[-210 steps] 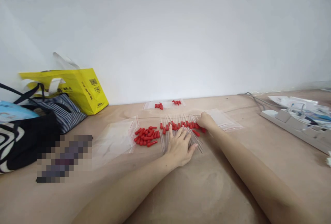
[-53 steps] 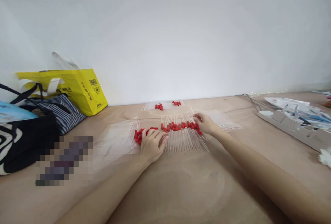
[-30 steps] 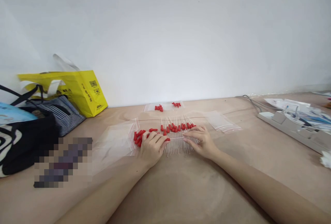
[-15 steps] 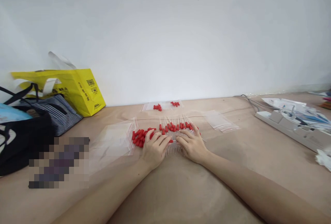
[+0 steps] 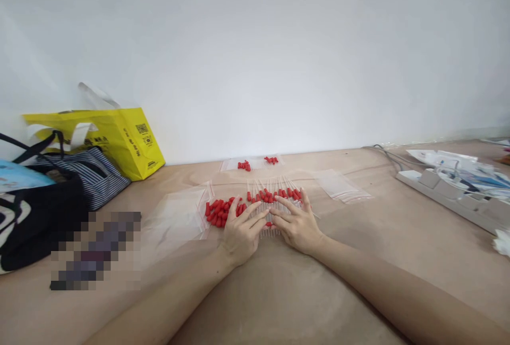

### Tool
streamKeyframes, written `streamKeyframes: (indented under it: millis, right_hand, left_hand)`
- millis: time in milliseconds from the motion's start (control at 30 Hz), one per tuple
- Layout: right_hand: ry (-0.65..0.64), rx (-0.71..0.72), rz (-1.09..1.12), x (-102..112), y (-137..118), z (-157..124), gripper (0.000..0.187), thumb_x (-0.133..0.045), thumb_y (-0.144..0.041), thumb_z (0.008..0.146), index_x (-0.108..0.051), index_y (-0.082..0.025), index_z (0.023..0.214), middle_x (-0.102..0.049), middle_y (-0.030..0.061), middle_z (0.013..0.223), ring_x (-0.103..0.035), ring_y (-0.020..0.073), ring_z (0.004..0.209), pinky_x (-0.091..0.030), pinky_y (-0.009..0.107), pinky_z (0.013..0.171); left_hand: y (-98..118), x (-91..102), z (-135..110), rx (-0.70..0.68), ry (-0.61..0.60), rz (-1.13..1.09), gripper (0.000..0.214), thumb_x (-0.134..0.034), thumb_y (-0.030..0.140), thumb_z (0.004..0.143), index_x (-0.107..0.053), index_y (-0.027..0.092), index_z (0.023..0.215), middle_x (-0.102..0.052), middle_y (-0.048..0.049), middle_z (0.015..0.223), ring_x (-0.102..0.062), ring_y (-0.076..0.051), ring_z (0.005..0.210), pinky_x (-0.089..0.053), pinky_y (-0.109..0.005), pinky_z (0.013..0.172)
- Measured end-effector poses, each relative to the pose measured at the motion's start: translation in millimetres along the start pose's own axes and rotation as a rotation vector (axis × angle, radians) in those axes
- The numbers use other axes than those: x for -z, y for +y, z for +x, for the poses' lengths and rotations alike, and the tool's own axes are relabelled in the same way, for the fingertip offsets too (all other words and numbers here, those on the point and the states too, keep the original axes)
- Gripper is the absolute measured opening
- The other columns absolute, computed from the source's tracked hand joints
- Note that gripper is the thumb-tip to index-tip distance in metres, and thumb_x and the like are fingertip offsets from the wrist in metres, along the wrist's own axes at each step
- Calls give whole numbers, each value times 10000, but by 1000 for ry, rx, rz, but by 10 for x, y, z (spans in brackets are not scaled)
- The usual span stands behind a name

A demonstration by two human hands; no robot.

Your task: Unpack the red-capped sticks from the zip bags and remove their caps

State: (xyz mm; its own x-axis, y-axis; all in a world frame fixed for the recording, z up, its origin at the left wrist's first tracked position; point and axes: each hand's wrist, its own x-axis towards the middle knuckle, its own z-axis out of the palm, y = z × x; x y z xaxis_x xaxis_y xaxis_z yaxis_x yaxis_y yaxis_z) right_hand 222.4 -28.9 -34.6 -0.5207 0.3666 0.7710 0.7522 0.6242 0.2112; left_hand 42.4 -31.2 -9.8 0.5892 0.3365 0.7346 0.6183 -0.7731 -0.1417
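My left hand lies over a row of glass droppers with its fingers spread. From the other side my right hand rests on the same row, fingers also apart, the two hands' fingertips almost meeting. Thin clear tubes stick out toward me below the fingers. Beyond the fingertips runs a line of red rubber bulbs, with pale tubes fanning away behind them. One red bulb shows between the hands; whether a finger presses on it I cannot tell. Left of my left hand sits a heap of red bulbs.
Clear zip bags lie left and right of the droppers. Another bag with red-bulbed droppers is near the wall. A yellow bag and a striped pouch stand left; a power strip lies right.
Both hands have shifted slightly toward me, and their fingers are spread wider. The red bulb between the hands is now closer to me.
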Motion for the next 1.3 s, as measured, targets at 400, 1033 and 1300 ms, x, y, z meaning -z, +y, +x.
streamKeyframes:
  millis: [400, 1033, 1300]
  right_hand:
    - [28, 18, -40, 7, -7, -14, 133, -482, -220, 815, -569, -210, 715, -612, -4, 1080, -378, 210, 1188, 97, 564, 990]
    - [-64, -239, -63, 107, 62, -39, 214, -428, -315, 854, -617, -242, 920, -597, 8, 675, -518, 120, 626, -333, 240, 583]
    - [-287, -717, 242, 179, 448, 173, 258, -388, -144, 798, -615, -155, 921, -615, 61, 798, -558, 137, 743, -388, 212, 656]
  left_hand:
    - [0, 18, -8, -25, -41, 94, 240, -397, 107, 798, -611, 205, 748, -572, 3, 1148, -454, -242, 1133, -98, -564, 1004]
    - [-88, 114, -50, 155, -9, 115, 197, -437, 257, 833, -631, 231, 849, -642, -44, 870, -547, -199, 857, -376, -380, 795]
    - [-526, 289, 57, 579, -67, 119, 194, -475, 338, 787, -599, 227, 887, -635, -15, 812, -559, -188, 793, -372, -331, 750]
